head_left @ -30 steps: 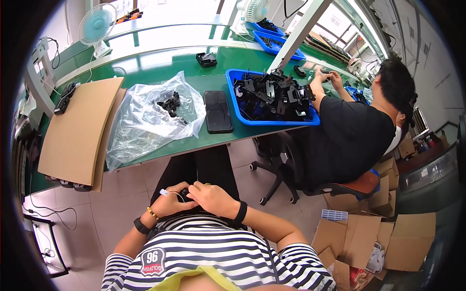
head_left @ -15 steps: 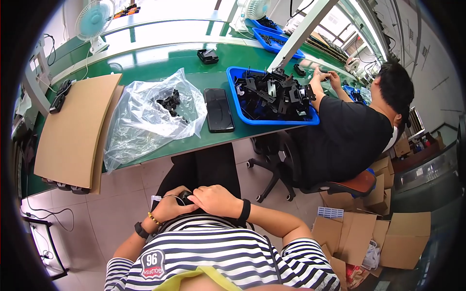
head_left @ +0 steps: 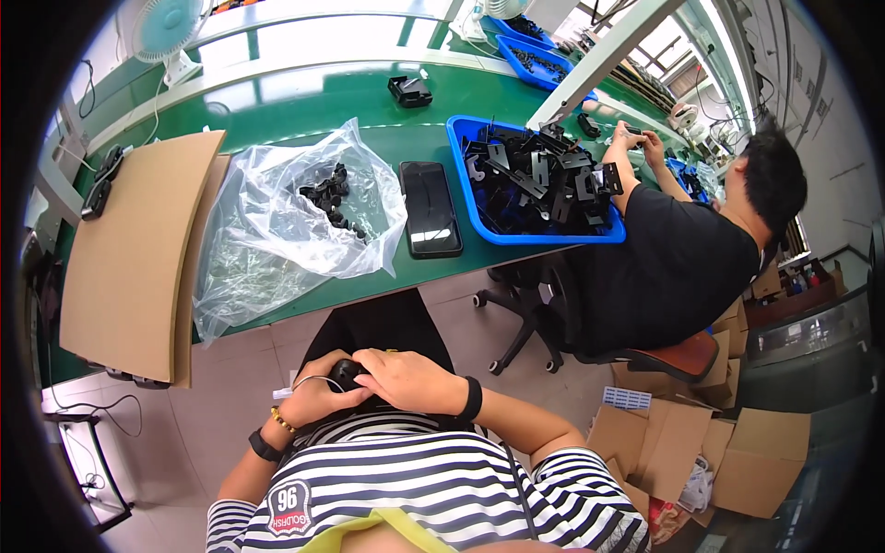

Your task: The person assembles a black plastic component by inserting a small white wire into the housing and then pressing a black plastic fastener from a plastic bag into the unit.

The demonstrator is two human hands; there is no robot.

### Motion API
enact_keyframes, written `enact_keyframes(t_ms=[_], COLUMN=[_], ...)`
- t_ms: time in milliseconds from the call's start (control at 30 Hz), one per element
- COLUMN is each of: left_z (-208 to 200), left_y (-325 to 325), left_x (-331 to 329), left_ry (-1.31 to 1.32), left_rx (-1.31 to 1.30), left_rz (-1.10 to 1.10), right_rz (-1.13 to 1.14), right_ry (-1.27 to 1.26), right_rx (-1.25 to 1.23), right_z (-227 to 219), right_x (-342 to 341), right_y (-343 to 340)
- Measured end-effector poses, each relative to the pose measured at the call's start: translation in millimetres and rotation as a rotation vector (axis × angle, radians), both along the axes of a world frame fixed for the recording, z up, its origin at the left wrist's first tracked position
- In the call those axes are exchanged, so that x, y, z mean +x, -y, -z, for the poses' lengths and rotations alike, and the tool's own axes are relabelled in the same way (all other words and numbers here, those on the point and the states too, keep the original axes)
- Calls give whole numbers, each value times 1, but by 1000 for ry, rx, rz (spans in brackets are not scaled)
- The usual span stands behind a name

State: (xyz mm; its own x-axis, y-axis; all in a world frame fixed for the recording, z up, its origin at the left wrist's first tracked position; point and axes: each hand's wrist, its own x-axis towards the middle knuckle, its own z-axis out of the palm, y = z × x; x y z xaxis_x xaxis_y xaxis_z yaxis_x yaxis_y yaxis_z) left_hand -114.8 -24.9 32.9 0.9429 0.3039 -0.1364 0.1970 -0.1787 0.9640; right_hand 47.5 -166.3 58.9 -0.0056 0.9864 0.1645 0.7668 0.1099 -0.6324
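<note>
Low in front of my body, above my lap, both hands meet round a small black rounded part (head_left: pixel 346 372). My left hand (head_left: pixel 318 396) is closed on it from the left. My right hand (head_left: pixel 412 380) presses its bent fingers against the same part from the right. A thin pale cable (head_left: pixel 318 379) loops over my left hand, with a white plug (head_left: pixel 282 394) at its end. The exact kind of the black part cannot be made out, as my fingers cover much of it.
The green bench (head_left: pixel 295 101) carries a clear plastic bag (head_left: pixel 267 221) with small black parts, a phone (head_left: pixel 430 210), a blue bin (head_left: pixel 553 238) of black brackets, a black device (head_left: pixel 409 90) and cardboard sheets (head_left: pixel 134 258). A seated co-worker (head_left: pixel 673 240) and cardboard boxes (head_left: pixel 761 461) are at right.
The view has shifted slightly, so the bench things sit a little differently. More of the black part shows between my hands, and the white plug now stands out farther left.
</note>
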Motion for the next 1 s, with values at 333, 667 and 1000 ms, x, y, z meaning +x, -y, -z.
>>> enact_keyframes(t_ms=[333,667,1000], left_z=[42,41,38], left_y=[-29,-47,-46], left_x=[9,11,28], left_ry=[-89,-191,-310], left_rx=[-174,-125,-276], left_rz=[-23,-11,52], right_rz=[37,-70,-100], right_ry=[1,-235,-206], right_rx=[-321,-471,-477], right_z=[19,30,41], right_x=[12,27,47], right_y=[-43,-66,-53])
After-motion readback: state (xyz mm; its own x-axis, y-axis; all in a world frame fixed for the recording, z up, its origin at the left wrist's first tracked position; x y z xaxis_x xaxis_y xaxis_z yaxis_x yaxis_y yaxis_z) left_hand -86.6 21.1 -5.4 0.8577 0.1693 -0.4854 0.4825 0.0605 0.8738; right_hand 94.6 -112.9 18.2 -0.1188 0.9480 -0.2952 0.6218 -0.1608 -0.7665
